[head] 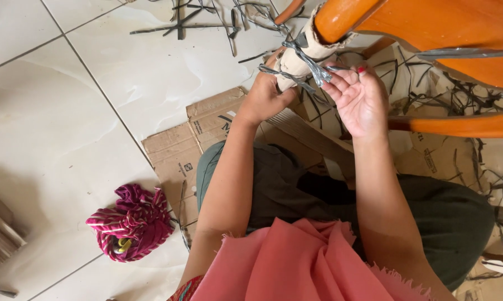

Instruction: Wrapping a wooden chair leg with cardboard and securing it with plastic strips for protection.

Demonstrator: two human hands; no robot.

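Wrapped chair leg (304,53), far centre: cloth-bound end of an orange wooden chair (430,28), tilted down toward the lap for reach. Steadied from the left by the left hand (262,97), closed around it. Grey strip (313,67) is pinched taut by the right hand (357,97). Flattened cardboard (207,128) is laid beneath; offcuts (207,19) are scattered beyond.

Striped cloth bundle (131,223) — flattened cardboard (176,150)

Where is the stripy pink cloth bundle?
The stripy pink cloth bundle lies on the white tiled floor at lower left, beside the flattened cardboard and the person's left arm.
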